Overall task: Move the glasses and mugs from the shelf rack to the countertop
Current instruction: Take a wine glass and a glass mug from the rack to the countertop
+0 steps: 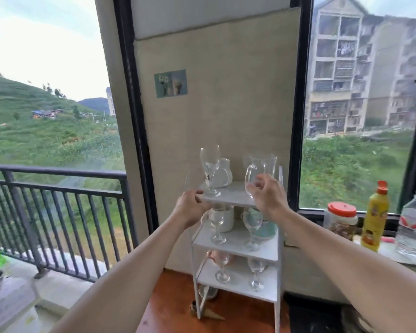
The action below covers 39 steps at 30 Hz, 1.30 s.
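I have my right hand (267, 195) pinched on a clear glass mug (259, 175) with a looped handle at the top right of the white shelf rack (235, 239). My left hand (190, 204) is closed on a stemmed wine glass (193, 182), faint and blurred, at the top left edge. No writing is readable.

The location was a residential apartment, at a window-side corner. Indicators: a white shelf rack (235, 239) stocked with household glasses and mugs, food containers on the window ledge (394, 257) including an oil bottle (374, 217), a balcony railing (58, 188), and apartment blocks (360, 73) outside.
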Motion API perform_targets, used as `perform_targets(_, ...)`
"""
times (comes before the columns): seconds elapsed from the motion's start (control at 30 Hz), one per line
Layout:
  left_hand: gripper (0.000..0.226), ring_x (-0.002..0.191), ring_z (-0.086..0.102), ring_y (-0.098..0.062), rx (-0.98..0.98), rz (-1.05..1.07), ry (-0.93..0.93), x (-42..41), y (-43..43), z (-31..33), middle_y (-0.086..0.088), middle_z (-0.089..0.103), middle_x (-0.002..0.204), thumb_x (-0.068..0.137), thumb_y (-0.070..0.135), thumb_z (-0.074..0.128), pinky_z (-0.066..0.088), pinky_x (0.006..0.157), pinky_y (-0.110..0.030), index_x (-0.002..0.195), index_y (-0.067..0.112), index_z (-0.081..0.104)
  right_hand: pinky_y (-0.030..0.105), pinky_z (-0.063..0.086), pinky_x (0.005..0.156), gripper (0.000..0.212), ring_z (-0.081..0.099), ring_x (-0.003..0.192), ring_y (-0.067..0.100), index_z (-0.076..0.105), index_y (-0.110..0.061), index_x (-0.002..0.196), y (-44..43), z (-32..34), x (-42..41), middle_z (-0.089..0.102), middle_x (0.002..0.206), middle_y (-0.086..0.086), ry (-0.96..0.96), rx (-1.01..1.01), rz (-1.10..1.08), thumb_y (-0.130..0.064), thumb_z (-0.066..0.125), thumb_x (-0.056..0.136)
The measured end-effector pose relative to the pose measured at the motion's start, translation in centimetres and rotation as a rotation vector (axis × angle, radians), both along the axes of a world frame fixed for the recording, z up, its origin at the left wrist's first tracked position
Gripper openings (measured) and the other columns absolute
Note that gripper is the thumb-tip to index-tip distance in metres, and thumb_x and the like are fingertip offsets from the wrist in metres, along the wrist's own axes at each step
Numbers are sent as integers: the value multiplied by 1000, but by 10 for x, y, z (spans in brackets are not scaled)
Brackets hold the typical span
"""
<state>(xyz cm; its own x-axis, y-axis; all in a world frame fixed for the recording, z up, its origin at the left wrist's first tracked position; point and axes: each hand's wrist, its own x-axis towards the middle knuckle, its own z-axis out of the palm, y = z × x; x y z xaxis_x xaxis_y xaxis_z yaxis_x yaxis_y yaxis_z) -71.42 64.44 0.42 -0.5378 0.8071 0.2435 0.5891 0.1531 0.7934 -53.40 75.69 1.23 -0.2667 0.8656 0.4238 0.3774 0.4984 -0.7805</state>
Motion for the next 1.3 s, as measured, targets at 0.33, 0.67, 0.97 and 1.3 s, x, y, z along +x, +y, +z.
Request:
perform_targets(0.33,61,87,66,-19,246,-146,-489,-49,103,23,-6,68,107,79,43,72,47,69,-30,128,14,50,34,58,64,28,70,82,19,68,-13,97,32,9,-33,76,88,9,481,-388,116,-39,64,91)
perform_targets(0.67,41,66,61,-24,208,-710,-699,-67,112,23,-9,59,73,77,39,71,50,65,-34,106,12,60,26,49,54,34,59,50,9,67,-19,87,12,8,-28,59,56,-6,573,-381,-24,-45,48,99)
perform_targets(0.97,67,68,58,-19,108,-888,-816,-24,61,15,-4,61,76,62,52,78,49,76,-38,112,16,53,24,42,45,37,48,47,13,58,-22,67,-61,2,51,46,52,-6,629,-550,19,-45,52,96)
perform_targets(1.3,63,71,61,-22,-128,-1162,-886,165,-27,-47,-7,65,78,61,50,82,48,80,-41,110,18,58,25,37,48,45,42,45,13,47,-25,54,-208,-64,230,38,51,-4,584,-581,-332,-46,52,93)
